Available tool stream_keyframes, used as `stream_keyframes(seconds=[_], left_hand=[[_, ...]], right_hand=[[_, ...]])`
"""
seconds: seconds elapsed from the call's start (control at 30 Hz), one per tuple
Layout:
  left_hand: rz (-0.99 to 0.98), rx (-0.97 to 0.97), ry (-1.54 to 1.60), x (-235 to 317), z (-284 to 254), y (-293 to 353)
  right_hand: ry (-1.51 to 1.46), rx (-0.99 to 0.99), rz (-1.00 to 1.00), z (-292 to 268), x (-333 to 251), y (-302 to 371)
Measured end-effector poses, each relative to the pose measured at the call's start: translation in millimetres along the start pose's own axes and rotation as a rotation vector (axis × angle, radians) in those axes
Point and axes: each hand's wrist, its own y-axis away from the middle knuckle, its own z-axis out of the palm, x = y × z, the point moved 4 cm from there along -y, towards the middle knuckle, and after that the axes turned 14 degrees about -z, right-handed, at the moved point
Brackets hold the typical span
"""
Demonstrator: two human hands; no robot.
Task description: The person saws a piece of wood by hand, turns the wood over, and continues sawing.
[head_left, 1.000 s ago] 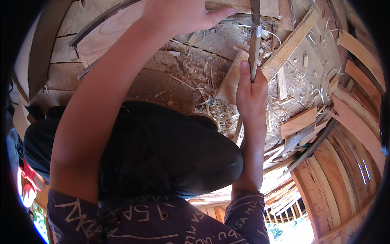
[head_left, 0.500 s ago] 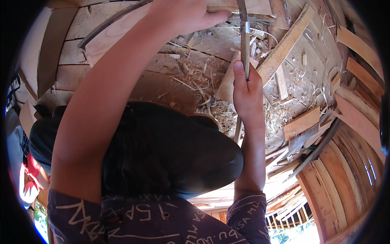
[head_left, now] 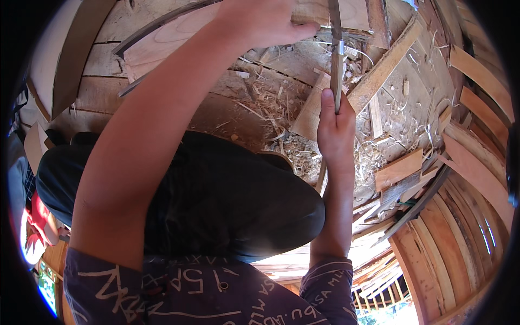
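My right hand (head_left: 337, 130) is closed round the wooden handle of a long-handled knife (head_left: 338, 76). Its handle runs back along my forearm, and a bright metal collar joins it to a narrow dark blade. The blade points away from me and crosses the edge of a pale board (head_left: 355, 15); its tip lies beyond the upper edge of the view. Left of the blade, my left hand (head_left: 265, 24) reaches across to the board. The thumb is stretched out toward the blade, while the other fingers are cut off by the upper edge.
Curly shavings (head_left: 295, 149) litter the plank floor around a small flat block (head_left: 310, 116). A long wooden strip (head_left: 387, 62) lies slantwise at the right, with several offcuts (head_left: 400, 169) nearer me. Curved boards (head_left: 476, 146) line the right side. At far left, a person's red clothing (head_left: 39, 216) shows.
Both hands and the knife sit slightly farther right and nearer to me. The whole view has also shifted a little. My right hand keeps the same grip.
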Motion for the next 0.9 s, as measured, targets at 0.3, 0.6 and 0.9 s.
stream_keyframes(seconds=[0.3,0.6,0.9], left_hand=[[-0.079,-0.035,0.049,-2.7,8.1,-3.6],[-0.027,-0.035,0.008,2.2,-1.3,2.4],[-0.062,-0.082,0.041,-1.7,7.0,-4.6]], right_hand=[[0.009,0.002,0.080,0.7,3.2,9.7],[0.071,-0.060,0.151,-14.2,-18.4,26.1],[0.122,-0.051,0.133,-15.5,-12.9,9.7]])
